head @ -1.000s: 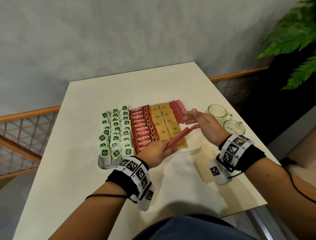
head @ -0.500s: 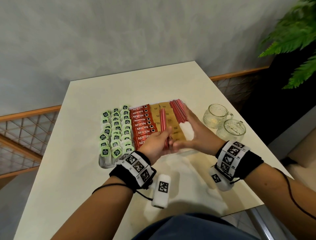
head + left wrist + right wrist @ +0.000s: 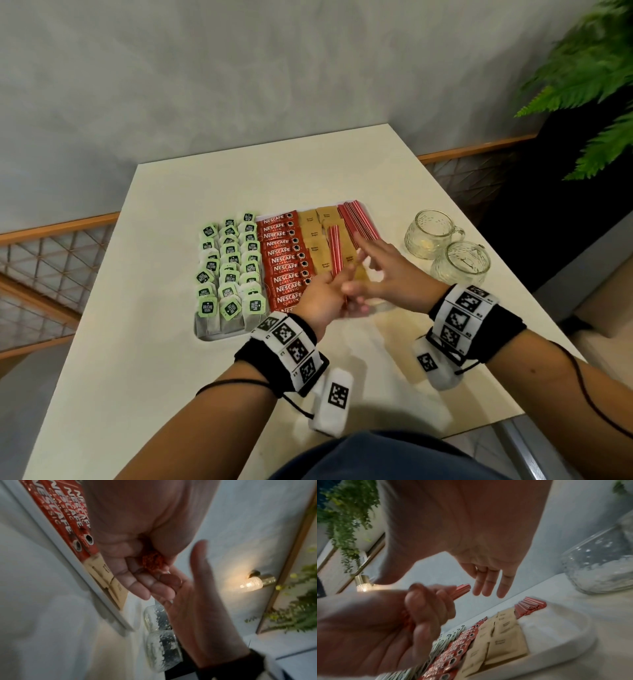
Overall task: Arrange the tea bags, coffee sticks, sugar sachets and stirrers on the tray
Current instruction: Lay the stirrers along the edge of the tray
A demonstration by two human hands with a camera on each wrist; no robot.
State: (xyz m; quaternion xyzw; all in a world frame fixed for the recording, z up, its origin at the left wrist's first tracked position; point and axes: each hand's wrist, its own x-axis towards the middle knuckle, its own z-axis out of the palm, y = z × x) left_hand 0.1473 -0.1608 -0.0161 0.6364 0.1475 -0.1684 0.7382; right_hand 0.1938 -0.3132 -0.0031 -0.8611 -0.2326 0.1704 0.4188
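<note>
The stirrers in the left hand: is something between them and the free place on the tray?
Only the open right hand hovers there, above the bare tray corner. The left hand grips the stirrer bundle over the sugar sachets.

coffee sticks (image 3: 284, 260) — glossy foil | sugar sachets (image 3: 317, 245) — matt paper | cups (image 3: 445, 250) — textured glass | table (image 3: 154, 342) — smooth matt

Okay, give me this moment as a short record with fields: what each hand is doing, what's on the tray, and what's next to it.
left hand: grips a bundle of red stirrers, held above the sugar sachets
right hand: fingers straight, beside the bundle, holds nothing
tray: rows, left to right, of tea bags, coffee sticks, sugar sachets, a pile of stirrers at the far right
beside tray: two glass cups on the table
</note>
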